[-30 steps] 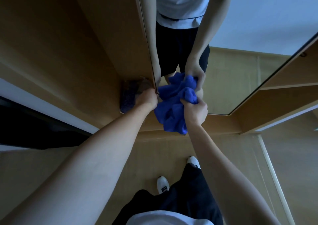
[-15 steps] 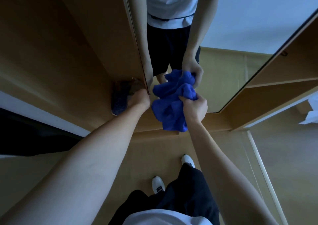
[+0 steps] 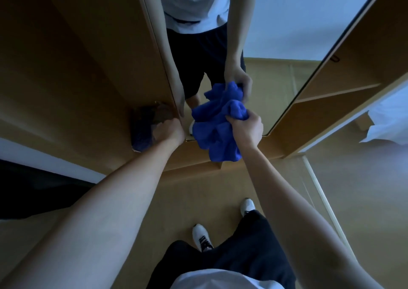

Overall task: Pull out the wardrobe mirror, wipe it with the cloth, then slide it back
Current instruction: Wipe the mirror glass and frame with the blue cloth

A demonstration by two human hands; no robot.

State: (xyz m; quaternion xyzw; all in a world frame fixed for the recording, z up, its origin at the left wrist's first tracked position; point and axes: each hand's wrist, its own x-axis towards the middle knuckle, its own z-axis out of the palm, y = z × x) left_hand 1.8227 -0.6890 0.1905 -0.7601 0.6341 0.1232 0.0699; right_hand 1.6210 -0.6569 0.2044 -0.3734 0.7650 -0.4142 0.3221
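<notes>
No text, label, brand, number or sign can be read anywhere in this view.

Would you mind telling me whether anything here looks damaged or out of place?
Nothing stands out: the mirror looks intact, the right hand grips the bunched cloth, and the left hand holds its edge.
</notes>
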